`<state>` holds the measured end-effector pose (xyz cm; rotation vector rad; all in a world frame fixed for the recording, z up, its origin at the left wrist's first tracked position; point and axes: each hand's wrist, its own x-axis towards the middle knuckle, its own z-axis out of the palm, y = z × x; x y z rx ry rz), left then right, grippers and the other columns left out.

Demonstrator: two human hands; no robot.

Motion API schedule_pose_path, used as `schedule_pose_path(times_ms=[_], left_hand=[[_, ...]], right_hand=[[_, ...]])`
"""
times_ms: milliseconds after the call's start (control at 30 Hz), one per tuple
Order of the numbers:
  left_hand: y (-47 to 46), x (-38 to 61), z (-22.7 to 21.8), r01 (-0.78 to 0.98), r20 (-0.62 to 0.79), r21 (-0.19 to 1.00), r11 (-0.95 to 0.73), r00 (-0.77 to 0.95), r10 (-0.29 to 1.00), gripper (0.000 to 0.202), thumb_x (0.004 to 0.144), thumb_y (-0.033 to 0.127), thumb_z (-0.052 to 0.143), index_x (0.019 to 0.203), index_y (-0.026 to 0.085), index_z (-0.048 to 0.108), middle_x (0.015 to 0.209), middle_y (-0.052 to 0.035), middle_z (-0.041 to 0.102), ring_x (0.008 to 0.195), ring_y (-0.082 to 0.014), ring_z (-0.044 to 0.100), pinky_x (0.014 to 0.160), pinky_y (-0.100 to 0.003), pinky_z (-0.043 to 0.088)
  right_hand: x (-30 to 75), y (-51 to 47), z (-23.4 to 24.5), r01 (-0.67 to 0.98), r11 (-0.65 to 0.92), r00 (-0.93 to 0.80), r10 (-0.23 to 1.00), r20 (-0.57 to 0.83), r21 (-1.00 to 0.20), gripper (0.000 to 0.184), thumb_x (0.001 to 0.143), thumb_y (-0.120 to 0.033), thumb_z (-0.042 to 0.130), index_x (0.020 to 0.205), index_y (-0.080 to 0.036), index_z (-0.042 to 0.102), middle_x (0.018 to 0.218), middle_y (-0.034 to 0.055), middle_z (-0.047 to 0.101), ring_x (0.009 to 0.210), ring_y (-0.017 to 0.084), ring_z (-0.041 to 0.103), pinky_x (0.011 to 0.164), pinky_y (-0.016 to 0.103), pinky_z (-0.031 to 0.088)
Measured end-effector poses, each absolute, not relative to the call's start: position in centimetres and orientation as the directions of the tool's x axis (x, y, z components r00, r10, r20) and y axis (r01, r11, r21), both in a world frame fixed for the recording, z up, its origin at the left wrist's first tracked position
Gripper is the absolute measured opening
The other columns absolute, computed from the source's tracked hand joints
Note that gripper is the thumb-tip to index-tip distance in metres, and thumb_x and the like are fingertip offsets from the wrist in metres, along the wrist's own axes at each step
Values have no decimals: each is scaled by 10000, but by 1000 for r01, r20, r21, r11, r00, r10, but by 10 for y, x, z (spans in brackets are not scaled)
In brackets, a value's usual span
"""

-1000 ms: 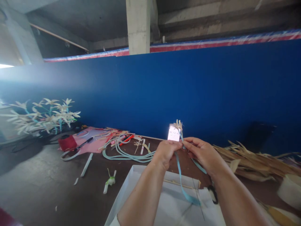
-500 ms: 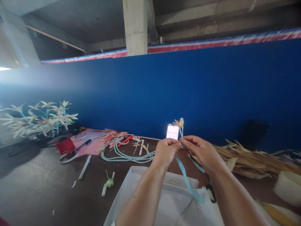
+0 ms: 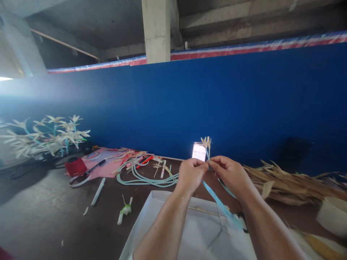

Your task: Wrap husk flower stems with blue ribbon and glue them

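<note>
Between my hands stands a small beige flower (image 3: 206, 141) of dry, husk-like petals, on a stem partly covered in light blue. My left hand (image 3: 191, 174) is closed, thumb and forefinger pinching the stem just below the flower. Right beside it my right hand (image 3: 229, 175) is also closed, its fingertips pinched on a light blue ribbon (image 3: 221, 205) at the stem. The ribbon's tail hangs down over a white box lid or tray (image 3: 151, 213). A thin, dark stem end shows below the hands; the fingers hide the exact wrapping point.
Behind the hands a lit phone (image 3: 198, 153) shows a timer. Pale blue tubing (image 3: 146, 184), pink paper (image 3: 103, 169) and a red roll (image 3: 75, 167) lie leftward. Finished-looking pale flowers (image 3: 54, 133) stand far left. Dry husks (image 3: 287, 182) and a white roll (image 3: 332, 215) lie right.
The flower has turned slightly, and the ribbon's tail has swung to the right. Both hands keep their pinch in nearly the same place.
</note>
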<state>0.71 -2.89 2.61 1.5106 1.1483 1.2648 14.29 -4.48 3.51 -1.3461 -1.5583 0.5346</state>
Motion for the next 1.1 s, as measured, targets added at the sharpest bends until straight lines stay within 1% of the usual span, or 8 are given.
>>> schedule_pose_path(times_ms=[167,300,400,567,767,867,1000,1100], left_hand=[[-28,8,24,158,245,954,-255,83,966,237,671,353,596,754,154,694,666,-31,639,615,-126,524,575,-222,385],[-26,8,22,164,254,950,-266,90,963,235,676,361,590,754,165,694,662,-23,637,589,-118,511,558,-222,379],[-26,8,21,185,271,941,-283,86,959,226,676,359,590,743,168,691,656,-21,636,584,-116,509,560,-225,376],[-27,8,23,216,281,932,-291,78,957,207,672,350,594,705,162,674,650,-24,639,585,-117,516,550,-224,366],[-27,8,24,221,274,932,-286,83,958,196,674,336,592,700,158,671,656,-25,644,587,-116,519,537,-220,361],[-27,7,25,225,275,931,-289,89,957,205,676,337,590,715,156,678,657,-28,645,589,-116,523,548,-221,369],[-28,6,25,234,268,930,-283,96,959,214,680,345,583,738,165,685,656,-20,644,582,-113,519,546,-220,371],[-29,6,25,236,277,926,-293,98,956,217,683,346,579,741,166,686,658,-16,642,577,-107,512,555,-218,374]], right_hand=[[143,-43,33,497,302,108,909,404,-813,302,734,-461,535,844,-206,654,727,28,656,627,169,579,588,274,429],[145,-40,29,466,294,115,915,386,-835,332,731,-471,539,893,-205,654,717,29,660,601,167,577,566,276,432],[146,-38,27,455,292,134,912,388,-842,324,726,-464,552,886,-200,650,726,29,663,609,168,585,576,278,436],[148,-36,26,513,282,159,897,412,-811,273,735,-442,547,834,-204,639,701,19,660,629,173,588,595,283,430],[146,-40,30,554,267,147,901,408,-789,281,735,-430,538,842,-192,641,725,37,672,655,189,609,618,294,432],[144,-41,32,573,253,151,902,405,-779,292,733,-415,538,880,-188,650,776,49,686,701,201,622,644,299,437],[143,-40,33,601,273,122,898,424,-751,313,753,-381,512,963,-205,660,917,48,686,817,203,621,716,294,432],[144,-40,33,607,282,92,904,418,-743,292,768,-379,490,924,-216,675,892,35,687,791,194,620,697,284,429]])
